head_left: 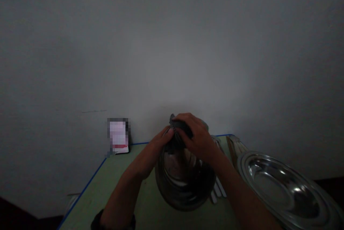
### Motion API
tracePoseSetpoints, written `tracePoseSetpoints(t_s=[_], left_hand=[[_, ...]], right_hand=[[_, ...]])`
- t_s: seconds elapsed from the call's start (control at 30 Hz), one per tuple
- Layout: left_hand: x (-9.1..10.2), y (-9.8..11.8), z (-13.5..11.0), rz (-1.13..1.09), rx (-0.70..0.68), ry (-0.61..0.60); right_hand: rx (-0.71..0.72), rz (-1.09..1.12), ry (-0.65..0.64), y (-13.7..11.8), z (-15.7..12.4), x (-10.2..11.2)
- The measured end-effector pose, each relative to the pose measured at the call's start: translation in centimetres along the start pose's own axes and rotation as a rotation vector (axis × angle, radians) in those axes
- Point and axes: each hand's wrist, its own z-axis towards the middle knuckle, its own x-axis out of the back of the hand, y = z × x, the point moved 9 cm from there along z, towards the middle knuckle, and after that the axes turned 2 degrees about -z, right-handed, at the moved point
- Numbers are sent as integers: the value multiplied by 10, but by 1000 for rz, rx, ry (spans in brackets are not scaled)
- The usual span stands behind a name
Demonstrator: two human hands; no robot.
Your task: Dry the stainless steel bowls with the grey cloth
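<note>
A round, shiny metal vessel [188, 187] is in front of me above the green table, its dark surface full of reflections. Its full shape is unclear in the dim light. At its far side, a dark grey cloth with a ribbed edge [181, 128] is bunched between my hands. My left hand [160, 142] is closed, with the thumb pressed to the cloth's left edge; its other fingers are mostly hidden. Curled over the cloth from the right is my right hand [197, 136], closed on it.
The green table [107, 187] has a blue edge and meets a grey wall [172, 43]. A blurred upright card or screen [118, 136] leans at the back left. Flat pale strips [218, 188] lie right of the vessel. A wide metal basin [276, 187] stands farther right.
</note>
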Motion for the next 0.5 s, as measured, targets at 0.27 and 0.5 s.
tracePoseSetpoints(t_s=[0.27,0.5], left_hand=[[2,18,-6,53,-15,-14],[21,34,-10,-32,-140,134]], right_hand=[[-158,-165,110,21,-3,6],[-486,-214,254,49,-11,35]])
